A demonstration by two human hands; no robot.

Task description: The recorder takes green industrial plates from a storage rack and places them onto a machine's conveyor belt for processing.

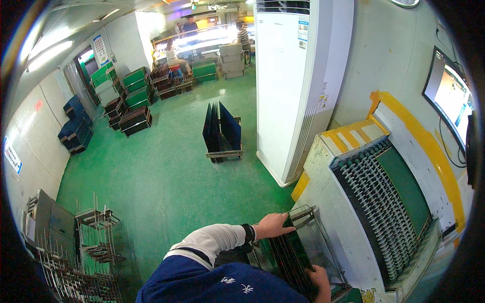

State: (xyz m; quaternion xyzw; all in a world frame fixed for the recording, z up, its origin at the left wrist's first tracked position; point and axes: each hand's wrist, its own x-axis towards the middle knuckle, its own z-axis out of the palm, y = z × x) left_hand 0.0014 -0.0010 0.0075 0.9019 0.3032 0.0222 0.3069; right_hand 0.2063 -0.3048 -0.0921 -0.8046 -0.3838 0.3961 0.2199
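Note:
In front of me at the lower right, a row of thin dark panels [289, 262] stands on edge, packed close together, in a wire rack [303, 214]. My left hand [274, 225] is closed on the far end of a dark green panel [298, 246] on the right side of the row. At the near end of that panel, my right hand [318, 280] has its fingers curled around the edge; part of this hand's grip is hidden.
Right of the rack is a machine [384, 212] with rows of white rollers and a green board on them. A tall white air conditioner [285, 91] stands beyond. Another panel rack [222, 134] sits on the green floor; pin racks [96, 237] stand left. People work at the back.

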